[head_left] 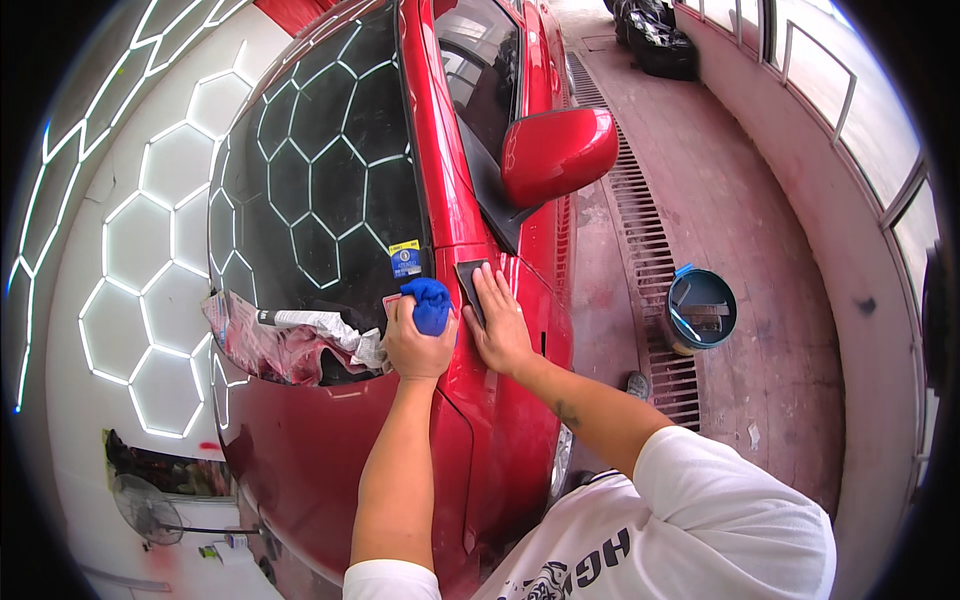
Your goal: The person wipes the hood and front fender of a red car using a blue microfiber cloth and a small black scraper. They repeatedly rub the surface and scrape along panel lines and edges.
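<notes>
My left hand [418,347] is closed around a bunched blue cloth [428,305] at the lower corner of the windshield [330,190]. Beside it, my right hand [500,320] presses a dark grey strip that looks like sandpaper [470,284] against the red car body [465,380], at the foot of the windshield pillar. Its fingers lie nearly straight along the strip, with the thumb at the strip's side. How far the strip runs under the palm is hidden. A yellow and blue sticker [405,259] shows on the glass just above the cloth.
Crumpled plastic and paper [290,345] lie along the windshield's base. The red side mirror [560,155] juts out to the right. A bucket with tools in it [702,310] stands by the floor grate [640,220]. Black bags [655,40] sit at the far right wall; a fan [147,510] is at lower left.
</notes>
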Action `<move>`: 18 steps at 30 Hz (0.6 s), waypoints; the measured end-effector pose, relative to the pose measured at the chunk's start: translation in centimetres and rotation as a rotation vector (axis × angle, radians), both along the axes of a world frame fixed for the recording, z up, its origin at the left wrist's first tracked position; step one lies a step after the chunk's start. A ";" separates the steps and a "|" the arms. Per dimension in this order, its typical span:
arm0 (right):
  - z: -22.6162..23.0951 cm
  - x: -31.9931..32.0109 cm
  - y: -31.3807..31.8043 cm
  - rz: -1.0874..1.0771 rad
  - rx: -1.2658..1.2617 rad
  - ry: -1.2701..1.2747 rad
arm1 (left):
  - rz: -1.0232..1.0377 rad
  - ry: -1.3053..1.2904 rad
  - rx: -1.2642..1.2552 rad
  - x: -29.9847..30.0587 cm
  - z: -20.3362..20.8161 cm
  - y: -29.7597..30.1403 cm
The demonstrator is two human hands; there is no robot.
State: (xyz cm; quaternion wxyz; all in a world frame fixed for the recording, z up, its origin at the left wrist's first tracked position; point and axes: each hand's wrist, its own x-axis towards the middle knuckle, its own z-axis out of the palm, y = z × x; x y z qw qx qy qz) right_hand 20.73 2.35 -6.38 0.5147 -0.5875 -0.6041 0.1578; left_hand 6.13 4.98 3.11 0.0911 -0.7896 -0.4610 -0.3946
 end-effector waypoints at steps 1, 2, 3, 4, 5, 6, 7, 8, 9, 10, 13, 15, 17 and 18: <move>-0.5 -1.2 -2.5 0.006 -0.047 0.000 | 0.001 -0.025 -0.009 -0.2 -0.4 0.1; -1.3 -2.3 -5.0 0.008 -0.099 0.000 | 0.012 -0.037 -0.019 -0.2 -0.5 0.0; -2.5 -3.4 -8.0 0.054 -0.151 -0.015 | 0.019 -0.035 -0.024 -0.3 -0.5 -0.1; -3.5 -3.9 -10.6 0.093 -0.196 -0.033 | 0.019 -0.037 -0.023 -0.1 -0.4 0.0; -4.4 -4.3 -12.2 0.133 -0.242 -0.052 | 0.005 -0.041 -0.036 0.0 -0.4 -0.4; -4.4 -4.3 -12.0 0.119 -0.203 -0.054 | -0.001 -0.039 -0.022 -0.1 -0.2 -0.5; -4.2 -3.8 -10.9 0.101 -0.165 -0.056 | -0.012 -0.035 -0.008 0.1 -0.1 -0.5; -4.0 -3.2 -9.4 0.084 -0.126 -0.058 | -0.021 -0.032 0.006 0.2 0.0 -0.5; -2.7 -2.1 -6.3 0.033 -0.119 -0.047 | 0.000 -0.016 -0.017 0.4 0.1 -0.5; -1.0 -1.0 -3.1 -0.025 -0.077 0.026 | -0.001 -0.012 -0.003 0.6 0.3 -0.4; 0.8 1.5 1.2 -0.069 -0.037 -0.024 | -0.006 0.003 0.019 0.8 0.2 -0.2; -0.8 1.0 -1.0 0.003 -0.048 -0.051 | -0.021 0.009 0.018 0.5 0.2 -0.4; -4.3 -0.5 -6.3 0.087 -0.079 -0.111 | -0.030 0.005 0.015 0.3 -0.1 -0.4; -4.5 -0.1 -6.6 0.102 -0.079 -0.132 | -0.025 0.010 0.002 0.3 0.0 -0.4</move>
